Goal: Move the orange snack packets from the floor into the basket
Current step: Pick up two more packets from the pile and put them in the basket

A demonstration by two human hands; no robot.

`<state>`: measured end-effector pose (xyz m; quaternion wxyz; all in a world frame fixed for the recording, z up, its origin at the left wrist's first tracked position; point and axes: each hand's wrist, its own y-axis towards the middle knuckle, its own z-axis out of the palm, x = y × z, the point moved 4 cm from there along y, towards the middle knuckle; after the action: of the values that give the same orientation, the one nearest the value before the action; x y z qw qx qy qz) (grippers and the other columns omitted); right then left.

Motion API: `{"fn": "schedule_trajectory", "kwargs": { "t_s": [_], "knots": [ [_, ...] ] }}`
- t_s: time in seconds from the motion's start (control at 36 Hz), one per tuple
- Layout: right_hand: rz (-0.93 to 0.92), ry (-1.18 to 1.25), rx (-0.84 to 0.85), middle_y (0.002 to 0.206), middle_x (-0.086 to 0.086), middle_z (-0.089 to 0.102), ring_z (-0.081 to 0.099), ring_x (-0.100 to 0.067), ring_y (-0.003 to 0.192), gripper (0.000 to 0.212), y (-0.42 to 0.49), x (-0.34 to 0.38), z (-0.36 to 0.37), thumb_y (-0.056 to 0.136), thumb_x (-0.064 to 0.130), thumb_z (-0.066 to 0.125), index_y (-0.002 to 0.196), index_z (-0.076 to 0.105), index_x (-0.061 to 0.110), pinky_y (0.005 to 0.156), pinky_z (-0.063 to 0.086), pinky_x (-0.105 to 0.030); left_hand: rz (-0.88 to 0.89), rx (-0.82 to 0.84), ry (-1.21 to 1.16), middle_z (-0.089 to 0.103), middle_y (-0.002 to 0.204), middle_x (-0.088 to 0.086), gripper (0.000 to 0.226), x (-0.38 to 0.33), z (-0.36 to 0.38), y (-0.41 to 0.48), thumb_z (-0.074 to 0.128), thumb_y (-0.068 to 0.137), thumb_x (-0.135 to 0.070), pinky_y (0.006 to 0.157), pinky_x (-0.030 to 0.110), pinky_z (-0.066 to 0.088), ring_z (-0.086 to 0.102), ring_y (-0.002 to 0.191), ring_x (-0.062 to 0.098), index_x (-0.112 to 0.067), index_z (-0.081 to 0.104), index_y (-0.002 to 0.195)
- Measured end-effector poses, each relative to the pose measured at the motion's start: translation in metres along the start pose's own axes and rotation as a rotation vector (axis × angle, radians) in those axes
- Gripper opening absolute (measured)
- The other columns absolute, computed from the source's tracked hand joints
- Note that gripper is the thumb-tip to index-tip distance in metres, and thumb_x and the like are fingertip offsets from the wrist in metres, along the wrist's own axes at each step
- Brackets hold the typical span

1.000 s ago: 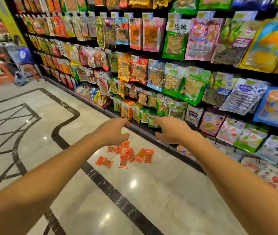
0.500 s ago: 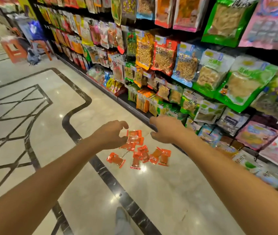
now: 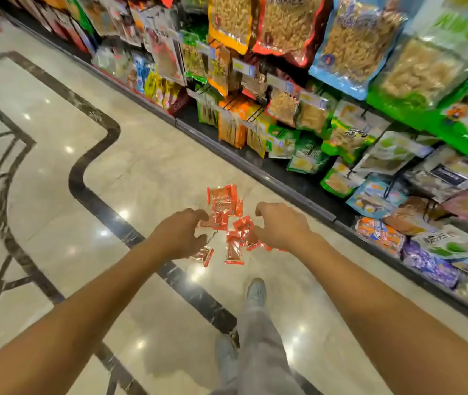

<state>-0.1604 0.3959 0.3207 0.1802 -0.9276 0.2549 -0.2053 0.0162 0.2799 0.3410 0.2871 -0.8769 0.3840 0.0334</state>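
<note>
Head | left hand (image 3: 180,233), right hand (image 3: 281,225) half-curled | over orange snack packets (image 3: 224,206)

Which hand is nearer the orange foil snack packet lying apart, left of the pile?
Left. The left hand overlaps the orange foil packet; the right hand is across the pile.
</note>
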Motion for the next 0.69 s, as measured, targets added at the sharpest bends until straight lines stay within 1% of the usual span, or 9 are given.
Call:
{"fn": "schedule_trajectory", "kwargs": {
  "t_s": [0.11,0.17,0.22,0.28,0.33,0.39,0.44,0.58,0.69],
  "knots": [
    [0.094,0.085,0.055,0.114,-0.003,0.068,0.065,-0.029,0.103,0.04,0.071,-0.021,0.049,0.091,0.053,0.057,0.116,0.061,0.024,0.071,0.043,-0.034,-0.078,0.061,-0.024,0.057,0.133,0.009,0.052,0.038,0.032,0.066,0.06,0.088,-0.031,0.097,0.039,0.049,0.057,0.117,0.028,-0.021,0.047,0.138],
    [0.132,0.136,0.11,0.115,-0.007,0.069,0.064,-0.032,0.109,0.038,0.105,-0.033,0.08,0.089,0.046,0.061,0.117,0.062,0.021,0.081,0.049,-0.039,-0.104,0.079,-0.021,0.058,0.132,0.009,0.052,0.058,0.054,0.098,0.062,0.087,-0.029,0.097,0.042,0.05,0.058,0.116,0.029,-0.02,0.048,0.137],
    [0.189,0.172,0.16,0.125,-0.009,0.064,0.059,-0.033,0.119,0.05,0.14,-0.047,0.115,0.087,0.047,0.063,0.129,0.057,0.02,0.094,0.049,-0.044,-0.131,0.098,-0.014,0.059,0.132,0.007,0.052,0.08,0.082,0.134,0.063,0.086,-0.029,0.095,0.041,0.051,0.06,0.113,0.028,-0.022,0.05,0.135],
    [0.251,0.194,0.189,0.128,-0.008,0.062,0.059,-0.033,0.119,0.06,0.175,-0.061,0.154,0.087,0.051,0.063,0.139,0.049,0.023,0.092,0.051,-0.043,-0.153,0.119,-0.034,0.059,0.13,0.006,0.05,0.104,0.115,0.169,0.061,0.085,-0.028,0.091,0.04,0.053,0.064,0.106,0.026,-0.023,0.05,0.134],
    [0.311,0.227,0.227,0.12,-0.008,0.065,0.063,-0.033,0.11,0.062,0.204,-0.074,0.199,0.087,0.047,0.066,0.14,0.045,0.025,0.085,0.051,-0.039,-0.152,0.16,-0.044,0.059,0.129,0.007,0.051,0.128,0.153,0.201,0.059,0.085,-0.026,0.088,0.041,0.052,0.063,0.107,0.027,-0.021,0.049,0.135],
    [0.366,0.263,0.297,0.115,-0.006,0.067,0.065,-0.032,0.106,0.055,0.231,-0.085,0.245,0.086,0.046,0.066,0.134,0.048,0.025,0.078,0.047,-0.035,-0.171,0.209,-0.038,0.058,0.129,0.009,0.052,0.151,0.191,0.229,0.056,0.085,-0.023,0.089,0.043,0.051,0.058,0.113,0.03,-0.02,0.048,0.136],
    [0.416,0.295,0.346,0.113,-0.003,0.066,0.064,-0.029,0.107,0.043,0.259,-0.096,0.294,0.085,0.047,0.065,0.12,0.055,0.024,0.073,0.041,-0.031,-0.178,0.257,-0.028,0.057,0.128,0.01,0.052,0.175,0.232,0.259,0.055,0.085,-0.023,0.09,0.045,0.05,0.056,0.115,0.032,-0.019,0.047,0.136],
    [0.554,0.397,0.346,0.111,-0.002,0.068,0.064,-0.029,0.104,0.041,0.332,-0.12,0.413,0.081,0.05,0.067,0.112,0.059,0.024,0.073,0.041,-0.031,-0.161,0.331,0.063,0.057,0.132,0.008,0.053,0.24,0.339,0.338,0.058,0.088,-0.029,0.093,0.042,0.05,0.056,0.115,0.031,-0.023,0.044,0.138],
    [0.63,0.474,0.286,0.12,-0.004,0.066,0.063,-0.031,0.11,0.051,0.385,-0.135,0.505,0.082,0.049,0.068,0.125,0.057,0.025,0.082,0.048,-0.036,-0.118,0.345,0.158,0.052,0.139,0.005,0.055,0.294,0.427,0.4,0.058,0.088,-0.024,0.103,0.04,0.043,0.049,0.127,0.029,-0.024,0.043,0.141]
  ]
}}
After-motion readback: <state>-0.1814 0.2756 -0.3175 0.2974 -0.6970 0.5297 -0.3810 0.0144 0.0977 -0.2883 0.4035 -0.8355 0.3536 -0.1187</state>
